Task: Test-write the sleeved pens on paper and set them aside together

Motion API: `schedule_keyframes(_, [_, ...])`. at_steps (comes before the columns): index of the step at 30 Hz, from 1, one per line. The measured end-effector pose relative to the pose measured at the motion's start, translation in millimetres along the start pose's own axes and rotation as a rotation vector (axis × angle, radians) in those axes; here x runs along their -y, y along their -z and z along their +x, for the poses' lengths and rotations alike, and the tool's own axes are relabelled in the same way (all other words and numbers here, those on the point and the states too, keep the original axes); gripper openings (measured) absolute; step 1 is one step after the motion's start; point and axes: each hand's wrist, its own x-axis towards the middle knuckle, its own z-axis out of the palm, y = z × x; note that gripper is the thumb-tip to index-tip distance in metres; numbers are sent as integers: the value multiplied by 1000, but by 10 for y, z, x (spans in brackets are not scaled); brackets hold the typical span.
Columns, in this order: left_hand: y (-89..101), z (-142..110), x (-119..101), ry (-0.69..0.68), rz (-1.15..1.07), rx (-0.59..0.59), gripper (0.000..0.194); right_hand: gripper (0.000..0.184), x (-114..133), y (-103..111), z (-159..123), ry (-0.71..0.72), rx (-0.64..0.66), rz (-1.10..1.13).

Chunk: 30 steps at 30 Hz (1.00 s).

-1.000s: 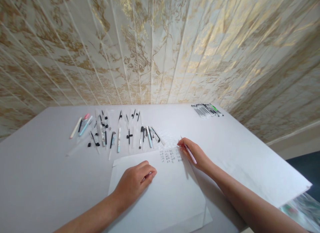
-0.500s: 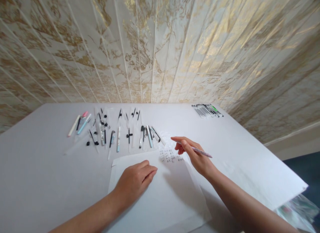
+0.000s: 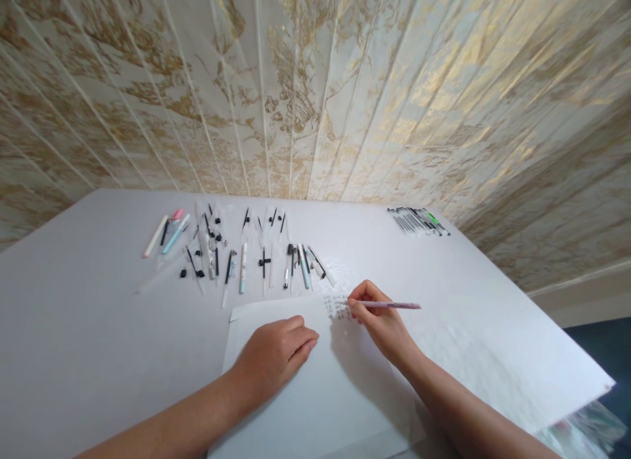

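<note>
My right hand [image 3: 377,317] pinches a slim pinkish-purple pen [image 3: 394,305] near its writing end. The pen's tip is over several rows of small dark handwriting [image 3: 336,306] at the top of a white sheet of paper [image 3: 296,393]; whether it touches is too small to tell. My left hand [image 3: 276,354] rests on the sheet, left of the writing, its fingers curled and pressed together with nothing visible in them.
Beyond the paper, several loose pens, refills and black caps [image 3: 263,262] lie scattered on the white table [image 3: 89,301]. A row of dark refills or pens [image 3: 419,221] lies at the back right. A patterned wall covering [image 3: 296,117] rises behind. Clear plastic [image 3: 586,429] shows below the right edge.
My right hand has turned and lowered, bringing the pen from a tilted hold above the page to the written lines. My left hand stays on the paper. The view has shifted slightly.
</note>
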Motion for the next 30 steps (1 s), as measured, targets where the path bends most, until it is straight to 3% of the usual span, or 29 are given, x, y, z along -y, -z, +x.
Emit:
schedule_keyframes(3, [-3,12,5,8,-13,9,30,14,-12,68,-169,-45,2,-45])
schedule_keyframes(8, [-17,17,17,10,-19,14,30,17,-146,-7,-332,-22,-36,-17])
schedule_keyframes(14, [-37,11,33,-1,-27,-4,31,18,-221,-23,-326,-9,-99,-16])
schedule_keyframes(30, [-29,13,34,-2,-44,1,30,15,-241,-5,-323,-18,-56,-151])
